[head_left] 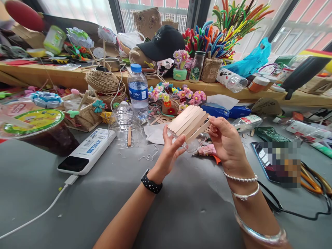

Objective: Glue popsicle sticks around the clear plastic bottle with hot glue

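A row of wooden craft sticks (187, 119) lies side by side over a clear plastic piece (191, 147), raised above the table. My left hand (168, 154) grips this row from its left and lower edge, thumb in front. My right hand (229, 147) pinches the end of one more craft stick (198, 133), slanted along the row's right edge. Whether that stick touches the row, I cannot tell. Just behind and below my hands lies a pink hot glue gun (207, 150), partly covered by my right hand. A white paper sheet (155, 133) lies behind my left hand.
To the left are a cut clear bottle (124, 124), a water bottle (138, 93), a white power bank (86, 152) with its cable, and a sealed drink cup (49, 135). A phone (269, 162) and black cord lie right. A crowded wooden shelf (166, 86) runs behind.
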The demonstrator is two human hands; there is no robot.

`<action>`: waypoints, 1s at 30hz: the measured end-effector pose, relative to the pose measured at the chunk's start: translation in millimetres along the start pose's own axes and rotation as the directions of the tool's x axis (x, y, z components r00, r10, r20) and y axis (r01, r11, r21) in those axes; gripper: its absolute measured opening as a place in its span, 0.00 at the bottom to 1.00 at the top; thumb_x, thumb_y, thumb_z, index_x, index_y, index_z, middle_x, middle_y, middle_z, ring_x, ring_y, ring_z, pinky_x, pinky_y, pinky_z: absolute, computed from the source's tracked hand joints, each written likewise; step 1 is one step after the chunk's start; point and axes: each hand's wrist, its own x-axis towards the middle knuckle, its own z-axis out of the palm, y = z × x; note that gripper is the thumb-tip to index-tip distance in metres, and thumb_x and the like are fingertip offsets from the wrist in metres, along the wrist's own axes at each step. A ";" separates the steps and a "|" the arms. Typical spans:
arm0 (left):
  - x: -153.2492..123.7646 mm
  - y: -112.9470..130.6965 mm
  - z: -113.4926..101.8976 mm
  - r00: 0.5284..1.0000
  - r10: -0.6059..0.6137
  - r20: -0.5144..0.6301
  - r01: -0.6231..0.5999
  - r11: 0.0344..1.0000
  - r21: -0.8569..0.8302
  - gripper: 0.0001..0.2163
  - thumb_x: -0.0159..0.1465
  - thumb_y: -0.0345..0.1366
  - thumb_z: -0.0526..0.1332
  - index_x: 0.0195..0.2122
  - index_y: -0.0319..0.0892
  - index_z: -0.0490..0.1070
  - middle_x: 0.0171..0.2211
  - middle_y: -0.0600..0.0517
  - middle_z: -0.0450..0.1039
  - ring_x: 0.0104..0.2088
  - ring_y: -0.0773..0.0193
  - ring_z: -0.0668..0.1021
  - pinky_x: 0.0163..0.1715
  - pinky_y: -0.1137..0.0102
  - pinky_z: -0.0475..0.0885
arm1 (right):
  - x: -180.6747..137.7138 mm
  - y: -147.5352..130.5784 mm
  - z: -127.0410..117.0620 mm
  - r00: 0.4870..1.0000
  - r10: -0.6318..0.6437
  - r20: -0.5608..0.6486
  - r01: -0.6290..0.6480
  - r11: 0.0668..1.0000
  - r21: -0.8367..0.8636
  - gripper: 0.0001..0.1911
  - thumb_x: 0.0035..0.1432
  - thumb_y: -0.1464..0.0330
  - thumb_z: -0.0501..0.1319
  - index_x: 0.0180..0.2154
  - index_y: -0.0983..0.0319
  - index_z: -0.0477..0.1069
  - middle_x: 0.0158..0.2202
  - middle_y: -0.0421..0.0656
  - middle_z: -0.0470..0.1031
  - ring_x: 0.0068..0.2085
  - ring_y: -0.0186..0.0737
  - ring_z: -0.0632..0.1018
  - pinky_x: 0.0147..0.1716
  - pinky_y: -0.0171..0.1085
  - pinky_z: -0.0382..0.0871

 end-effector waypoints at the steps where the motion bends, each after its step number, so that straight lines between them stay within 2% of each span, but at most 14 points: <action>1: -0.1 0.0 0.0 1.000 0.004 0.002 -0.004 1.000 0.010 0.37 0.54 0.37 0.62 0.57 0.63 0.37 0.60 0.52 0.49 0.56 0.55 0.60 0.50 0.54 0.61 | 0.1 -0.1 0.0 1.000 0.000 0.002 0.000 1.000 0.003 0.12 0.40 0.69 0.63 0.17 0.62 0.60 0.18 0.32 0.56 0.20 0.25 0.56 0.20 0.30 0.52; 7: 0.5 -0.7 -0.9 0.999 0.019 0.044 -0.020 0.999 0.040 0.33 0.56 0.37 0.61 0.56 0.62 0.41 0.60 0.52 0.48 0.57 0.56 0.59 0.51 0.53 0.59 | 0.7 -0.2 0.7 1.000 0.011 0.002 -0.011 1.000 0.019 0.12 0.39 0.69 0.64 0.17 0.63 0.61 0.18 0.32 0.55 0.20 0.24 0.55 0.19 0.30 0.50; 14: -0.1 -0.2 -1.1 0.999 0.025 0.024 -0.025 0.999 0.029 0.33 0.54 0.36 0.63 0.55 0.62 0.44 0.59 0.53 0.50 0.56 0.55 0.59 0.51 0.54 0.59 | 0.5 0.1 0.5 1.000 0.005 -0.002 -0.005 1.000 -0.004 0.11 0.39 0.68 0.65 0.18 0.62 0.62 0.18 0.32 0.56 0.20 0.24 0.56 0.19 0.30 0.51; 23: 0.6 -1.4 -0.7 0.999 0.028 0.034 -0.030 0.998 0.062 0.35 0.54 0.36 0.63 0.56 0.63 0.41 0.60 0.52 0.46 0.57 0.55 0.58 0.52 0.53 0.56 | 1.5 1.1 0.4 1.000 0.005 -0.001 -0.006 1.000 -0.008 0.11 0.40 0.68 0.65 0.19 0.62 0.63 0.19 0.32 0.56 0.19 0.23 0.55 0.18 0.29 0.51; 30: 0.2 -1.8 0.4 1.000 0.025 0.010 -0.026 0.998 0.058 0.35 0.52 0.37 0.64 0.55 0.63 0.43 0.60 0.53 0.47 0.57 0.54 0.59 0.51 0.55 0.59 | 0.9 1.1 1.5 1.000 0.006 -0.014 -0.006 1.000 -0.009 0.11 0.39 0.67 0.66 0.19 0.62 0.64 0.19 0.32 0.59 0.20 0.24 0.55 0.19 0.29 0.51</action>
